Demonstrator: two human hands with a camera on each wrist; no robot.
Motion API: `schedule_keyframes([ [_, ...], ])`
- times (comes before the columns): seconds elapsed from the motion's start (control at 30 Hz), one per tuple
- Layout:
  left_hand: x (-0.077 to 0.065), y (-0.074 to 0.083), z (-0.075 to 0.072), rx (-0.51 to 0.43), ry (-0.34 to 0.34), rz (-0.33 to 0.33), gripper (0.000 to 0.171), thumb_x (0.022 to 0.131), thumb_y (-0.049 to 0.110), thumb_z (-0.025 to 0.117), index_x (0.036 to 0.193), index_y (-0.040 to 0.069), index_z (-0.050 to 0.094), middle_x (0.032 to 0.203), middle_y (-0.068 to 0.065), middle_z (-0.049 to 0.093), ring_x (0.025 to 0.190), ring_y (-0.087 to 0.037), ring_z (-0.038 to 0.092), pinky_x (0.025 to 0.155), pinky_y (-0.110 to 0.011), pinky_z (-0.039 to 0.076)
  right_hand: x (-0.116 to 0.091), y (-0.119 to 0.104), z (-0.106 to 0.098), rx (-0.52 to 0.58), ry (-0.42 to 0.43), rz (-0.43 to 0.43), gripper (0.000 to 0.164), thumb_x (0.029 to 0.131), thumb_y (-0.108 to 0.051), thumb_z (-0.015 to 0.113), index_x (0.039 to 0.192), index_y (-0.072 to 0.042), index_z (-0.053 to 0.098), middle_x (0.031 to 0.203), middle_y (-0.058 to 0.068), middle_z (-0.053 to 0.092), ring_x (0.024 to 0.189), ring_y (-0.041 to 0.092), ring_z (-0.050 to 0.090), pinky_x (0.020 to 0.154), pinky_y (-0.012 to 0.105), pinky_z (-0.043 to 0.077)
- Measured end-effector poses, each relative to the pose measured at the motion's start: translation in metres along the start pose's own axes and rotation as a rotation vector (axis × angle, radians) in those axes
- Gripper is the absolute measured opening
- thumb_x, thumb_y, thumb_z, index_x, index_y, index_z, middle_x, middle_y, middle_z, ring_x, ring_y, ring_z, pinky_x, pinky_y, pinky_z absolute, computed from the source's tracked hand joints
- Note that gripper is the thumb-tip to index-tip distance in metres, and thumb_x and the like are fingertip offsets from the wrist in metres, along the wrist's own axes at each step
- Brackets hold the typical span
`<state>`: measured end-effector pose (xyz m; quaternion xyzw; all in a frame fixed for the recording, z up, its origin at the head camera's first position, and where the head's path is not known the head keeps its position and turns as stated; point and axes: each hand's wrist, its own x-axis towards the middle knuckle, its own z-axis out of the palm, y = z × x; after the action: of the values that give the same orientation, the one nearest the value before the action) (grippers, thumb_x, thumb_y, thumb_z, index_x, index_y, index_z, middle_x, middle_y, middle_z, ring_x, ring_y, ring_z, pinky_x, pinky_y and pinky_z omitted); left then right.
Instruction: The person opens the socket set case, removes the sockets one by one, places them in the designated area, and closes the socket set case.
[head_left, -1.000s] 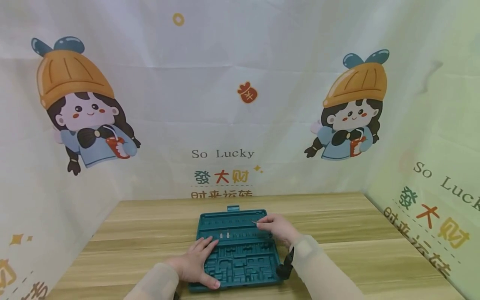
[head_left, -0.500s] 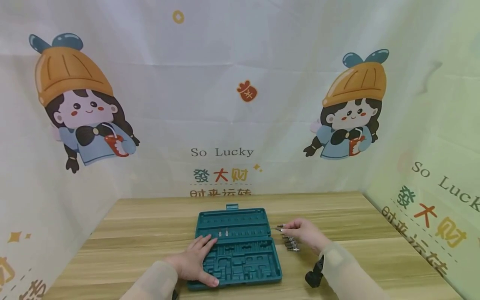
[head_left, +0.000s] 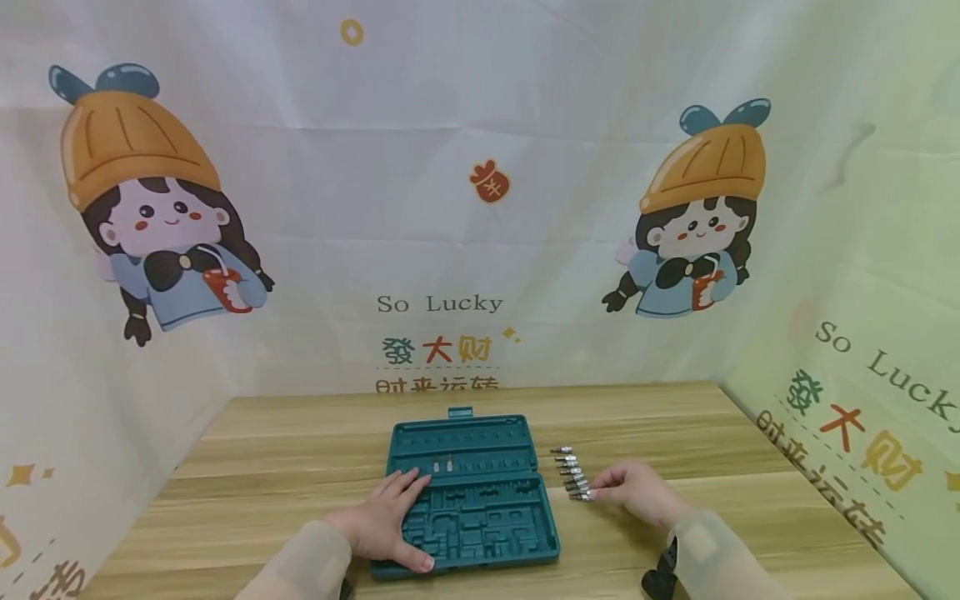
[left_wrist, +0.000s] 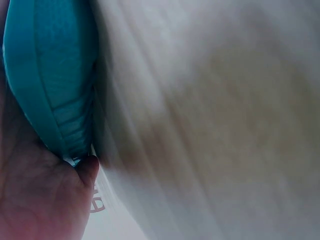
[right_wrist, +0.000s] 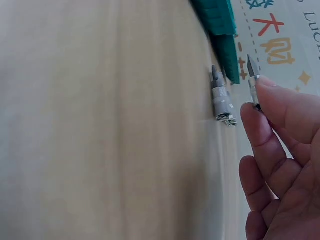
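A teal plastic tool case lies unfolded on the table, with moulded recesses in its near half. My left hand rests on the case's left side, fingers spread over it and thumb at the near edge. Two small bit sockets sit in the far half's slots. Right of the case is a column of several metal bit sockets. At its near end is my right hand. In the right wrist view, its thumb and index finger pinch a bit socket, pointed tip up, while other bit sockets lie beyond.
The wooden table extends on both sides of the case. A printed cloth hangs behind the table and along its sides. The case's latch sticks out at the far edge.
My right hand has moved from over the case's far half to the right, then nearer along the column of bit sockets, uncovering them. My left hand has stayed on the case.
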<state>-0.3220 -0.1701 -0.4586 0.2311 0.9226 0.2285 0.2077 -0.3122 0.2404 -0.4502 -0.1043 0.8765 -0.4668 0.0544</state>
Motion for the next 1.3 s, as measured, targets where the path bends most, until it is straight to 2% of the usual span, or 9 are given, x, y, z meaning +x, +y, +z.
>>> schedule_keyframes([
  [0.2, 0.000, -0.001, 0.000, 0.006, 0.005, -0.004, 0.115, 0.067, 0.071, 0.071, 0.155, 0.020, 0.019, 0.160, -0.008, 0.010, 0.145, -0.038, 0.003, 0.105, -0.066, 0.021, -0.006, 0.004, 0.005, 0.008, 0.007, 0.030, 0.013, 0.081, -0.012, 0.077, 0.088, -0.002, 0.071, 0.088, 0.002, 0.067, 0.082, 0.016, 0.054, 0.072, 0.032, 0.042],
  [0.4, 0.000, -0.002, 0.000, 0.007, 0.011, 0.000, 0.115, 0.068, 0.070, 0.072, 0.155, 0.018, 0.019, 0.160, -0.009, 0.010, 0.145, -0.038, 0.003, 0.105, -0.067, 0.021, -0.005, 0.001, 0.011, -0.083, 0.050, 0.042, 0.010, 0.079, -0.012, 0.078, 0.082, -0.006, 0.071, 0.087, -0.001, 0.067, 0.080, 0.016, 0.055, 0.073, 0.034, 0.042],
  [0.67, 0.002, -0.003, 0.001, 0.015, 0.009, 0.002, 0.114, 0.068, 0.069, 0.072, 0.155, 0.018, 0.019, 0.160, -0.009, 0.011, 0.145, -0.039, 0.004, 0.105, -0.066, 0.021, -0.002, 0.002, 0.015, -0.172, 0.101, 0.040, 0.013, 0.075, -0.011, 0.081, 0.075, -0.009, 0.068, 0.076, -0.004, 0.064, 0.072, 0.015, 0.052, 0.067, 0.032, 0.040],
  [0.9, 0.003, -0.003, 0.000, 0.018, 0.008, 0.001, 0.114, 0.068, 0.070, 0.072, 0.155, 0.018, 0.019, 0.160, -0.010, 0.011, 0.145, -0.039, 0.003, 0.105, -0.066, 0.020, -0.002, 0.002, 0.015, -0.139, 0.125, 0.070, 0.017, 0.072, -0.006, 0.081, 0.075, -0.008, 0.064, 0.073, -0.002, 0.061, 0.070, 0.016, 0.051, 0.065, 0.032, 0.038],
  [1.03, 0.003, -0.002, 0.000, 0.020, 0.008, -0.005, 0.115, 0.068, 0.070, 0.072, 0.155, 0.019, 0.019, 0.160, -0.009, 0.011, 0.145, -0.038, 0.003, 0.105, -0.066, 0.020, -0.003, 0.002, 0.012, -0.120, 0.118, 0.058, 0.018, 0.071, -0.006, 0.082, 0.076, -0.007, 0.064, 0.074, -0.001, 0.060, 0.071, 0.017, 0.051, 0.065, 0.032, 0.039],
  [1.17, 0.002, -0.002, 0.000, 0.023, 0.009, -0.007, 0.115, 0.067, 0.070, 0.072, 0.155, 0.019, 0.019, 0.160, -0.008, 0.011, 0.145, -0.038, 0.003, 0.105, -0.066, 0.020, -0.001, -0.002, 0.008, -0.078, 0.089, 0.044, 0.016, 0.074, -0.007, 0.079, 0.080, -0.005, 0.065, 0.077, 0.001, 0.060, 0.074, 0.018, 0.052, 0.066, 0.032, 0.040],
  [1.3, 0.002, -0.001, 0.001, 0.026, 0.012, -0.010, 0.115, 0.067, 0.070, 0.072, 0.155, 0.019, 0.019, 0.160, -0.008, 0.012, 0.145, -0.038, 0.004, 0.105, -0.066, 0.021, 0.006, -0.020, 0.009, -0.078, 0.067, 0.026, 0.012, 0.080, -0.010, 0.076, 0.083, -0.006, 0.065, 0.080, 0.001, 0.061, 0.074, 0.017, 0.053, 0.065, 0.032, 0.042],
])
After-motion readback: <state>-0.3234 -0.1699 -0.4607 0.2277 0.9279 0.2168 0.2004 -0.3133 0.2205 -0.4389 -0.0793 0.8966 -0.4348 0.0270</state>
